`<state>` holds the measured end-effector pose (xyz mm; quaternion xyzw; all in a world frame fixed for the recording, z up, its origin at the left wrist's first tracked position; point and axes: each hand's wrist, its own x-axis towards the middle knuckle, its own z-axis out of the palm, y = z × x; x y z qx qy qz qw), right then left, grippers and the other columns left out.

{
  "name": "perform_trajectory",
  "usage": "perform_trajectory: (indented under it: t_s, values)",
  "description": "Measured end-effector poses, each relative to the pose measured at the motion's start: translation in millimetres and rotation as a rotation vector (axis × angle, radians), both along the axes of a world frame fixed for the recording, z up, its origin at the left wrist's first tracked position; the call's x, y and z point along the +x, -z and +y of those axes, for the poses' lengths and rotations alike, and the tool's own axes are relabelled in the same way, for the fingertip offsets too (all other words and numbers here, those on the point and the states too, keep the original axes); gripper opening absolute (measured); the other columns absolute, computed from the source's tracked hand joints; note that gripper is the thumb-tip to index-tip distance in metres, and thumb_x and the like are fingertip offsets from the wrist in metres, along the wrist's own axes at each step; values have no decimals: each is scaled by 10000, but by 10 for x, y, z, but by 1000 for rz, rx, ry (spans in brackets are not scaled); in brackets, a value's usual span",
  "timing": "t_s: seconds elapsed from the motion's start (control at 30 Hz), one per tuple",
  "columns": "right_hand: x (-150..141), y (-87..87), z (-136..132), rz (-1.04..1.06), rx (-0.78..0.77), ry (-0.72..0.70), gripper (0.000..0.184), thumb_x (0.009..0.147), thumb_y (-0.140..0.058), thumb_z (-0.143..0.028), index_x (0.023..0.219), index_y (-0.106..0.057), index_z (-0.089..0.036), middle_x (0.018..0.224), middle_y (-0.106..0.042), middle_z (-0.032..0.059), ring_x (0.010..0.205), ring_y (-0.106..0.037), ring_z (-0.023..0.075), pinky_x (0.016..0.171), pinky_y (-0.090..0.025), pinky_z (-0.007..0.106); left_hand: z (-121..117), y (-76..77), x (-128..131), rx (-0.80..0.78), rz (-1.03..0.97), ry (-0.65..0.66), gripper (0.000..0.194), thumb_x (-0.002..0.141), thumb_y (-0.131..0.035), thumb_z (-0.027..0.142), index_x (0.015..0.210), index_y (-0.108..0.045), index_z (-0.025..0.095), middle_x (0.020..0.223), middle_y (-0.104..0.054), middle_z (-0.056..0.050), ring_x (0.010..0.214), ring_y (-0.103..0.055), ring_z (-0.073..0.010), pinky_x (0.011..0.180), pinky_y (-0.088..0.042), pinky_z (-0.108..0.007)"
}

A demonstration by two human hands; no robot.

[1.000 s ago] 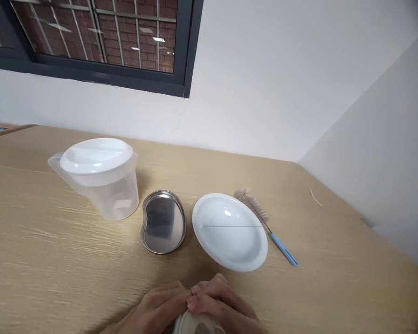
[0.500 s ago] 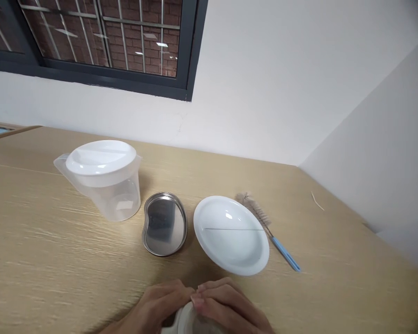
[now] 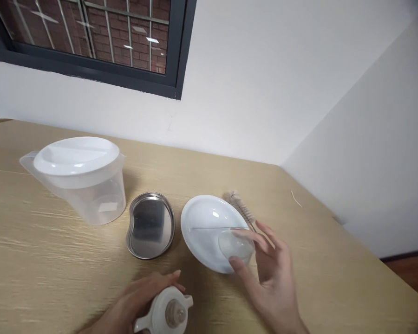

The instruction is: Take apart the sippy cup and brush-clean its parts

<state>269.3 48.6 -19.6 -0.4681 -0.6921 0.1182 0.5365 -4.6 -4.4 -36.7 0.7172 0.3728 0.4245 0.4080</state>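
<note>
My left hand [image 3: 135, 301] grips a white baby bottle [image 3: 165, 313] near the table's front edge; its nipple and white collar face up toward me. My right hand [image 3: 268, 273] pinches a clear dome-shaped cap [image 3: 235, 245] between thumb and fingers, right over the near right side of the white plate [image 3: 202, 222]. The bottle body below the collar is hidden by my left hand and the frame edge.
A lidded clear plastic jug [image 3: 80, 178] stands at the left. A kidney-shaped steel dish [image 3: 150, 231] lies between jug and plate. A bottle brush [image 3: 238, 206] lies behind the plate, partly hidden by my right hand. White walls close the table's back and right.
Both hands were clasped together on the bottle. My right hand has come away rightward with the clear cap to above the plate, leaving the nipple bare; the view shifted right.
</note>
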Motion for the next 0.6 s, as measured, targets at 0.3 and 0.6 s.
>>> perform_trajectory:
  t_s: [0.3, 0.6]
  values:
    - [154, 61, 108, -423, -124, 214, 439, 926, -588, -467, 1293, -501, -242, 1133, -667, 94, 1071, -640, 251, 881, -521, 422, 32, 95, -20, -398, -183, -67, 845, 649, -900, 306, 1398, -514, 353, 1221, -702, -82, 1087, -685, -269, 789, -603, -265]
    - [208, 137, 116, -684, -172, 235, 371, 926, -545, -511, 1197, -539, -258, 1102, -680, 85, 1020, -608, 297, 874, -380, 501, -11, 49, 72, -537, -298, -125, 832, 590, -929, 278, 1329, -559, 383, 1254, -677, -38, 1187, -624, -271, 798, -587, -241]
